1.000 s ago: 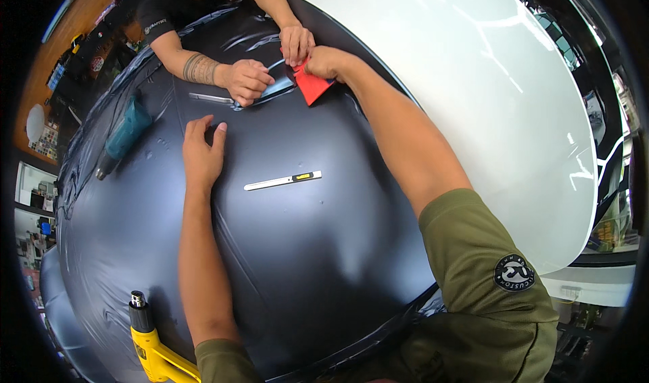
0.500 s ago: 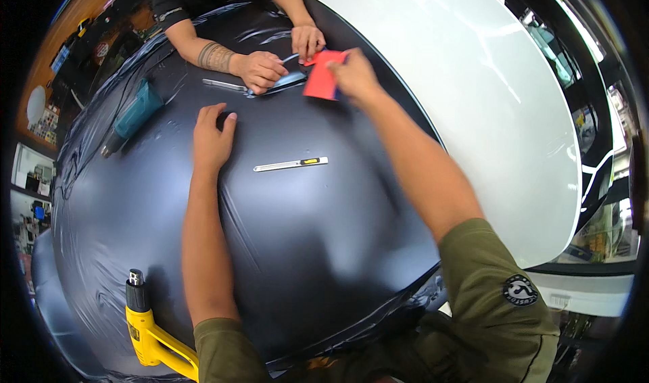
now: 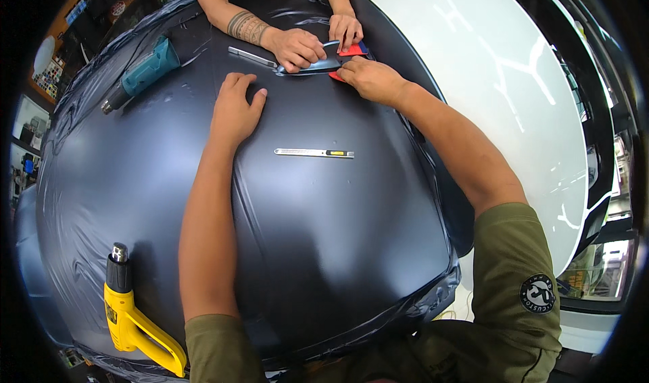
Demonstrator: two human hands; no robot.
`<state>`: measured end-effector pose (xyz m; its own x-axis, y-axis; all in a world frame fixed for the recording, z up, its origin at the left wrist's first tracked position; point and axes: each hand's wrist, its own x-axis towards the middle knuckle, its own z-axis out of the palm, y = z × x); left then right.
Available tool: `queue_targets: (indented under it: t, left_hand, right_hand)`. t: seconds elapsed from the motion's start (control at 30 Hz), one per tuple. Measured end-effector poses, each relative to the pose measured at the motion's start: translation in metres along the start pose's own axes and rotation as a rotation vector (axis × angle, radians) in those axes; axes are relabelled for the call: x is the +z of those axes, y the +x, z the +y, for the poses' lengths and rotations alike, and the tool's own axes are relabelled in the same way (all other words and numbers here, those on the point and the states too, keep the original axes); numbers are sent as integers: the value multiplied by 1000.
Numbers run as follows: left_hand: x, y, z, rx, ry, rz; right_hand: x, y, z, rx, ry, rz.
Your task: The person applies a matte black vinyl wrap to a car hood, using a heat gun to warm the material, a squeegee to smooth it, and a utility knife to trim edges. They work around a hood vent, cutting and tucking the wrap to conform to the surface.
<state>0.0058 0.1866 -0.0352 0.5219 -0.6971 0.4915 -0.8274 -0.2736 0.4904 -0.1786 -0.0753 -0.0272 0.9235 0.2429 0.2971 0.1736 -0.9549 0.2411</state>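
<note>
My left hand (image 3: 236,107) rests on the dark film-covered panel (image 3: 304,214), thumb apart from the fingers, nothing in it. At the far side, my right hand (image 3: 373,81) is closed on a red squeegee card (image 3: 335,76), most of it hidden under the fingers. The card is beside a shiny blue-grey recess (image 3: 318,66) in the panel. Across from me, a co-worker's tattooed-arm hand (image 3: 296,49) presses at the recess. The co-worker's other hand (image 3: 346,30) has its fingers on another red card (image 3: 353,49).
A silver snap-off knife (image 3: 314,153) lies mid-panel, and a slim silver tool (image 3: 251,56) lies near the co-worker. A teal heat gun (image 3: 150,68) is at far left, a yellow heat gun (image 3: 128,315) at near left. A white car panel (image 3: 500,126) curves along the right.
My right hand has turned and lowered its red card beside the recess, so less of it shows. My left hand stays on the film. The whole view has shifted a little.
</note>
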Motion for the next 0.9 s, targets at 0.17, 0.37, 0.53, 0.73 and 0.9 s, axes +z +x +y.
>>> queue_targets:
  t: [0.17,0.37,0.53,0.73,0.9]
  left_hand:
    - [-3,-1,0,-19,17,-30]
    - [-3,0,-2,-32,12,-20]
    - [-2,0,0,-42,-54,11]
    - [-3,1,-8,-57,-62,35]
    - [-1,1,-5,-59,-76,60]
  right_hand:
    - [-1,-8,-18,56,64,85]
    - [3,15,-24,86,-15,50]
    - [3,40,-28,166,-30,-35]
    - [7,43,-45,91,-78,55]
    - [8,60,-57,168,-22,22]
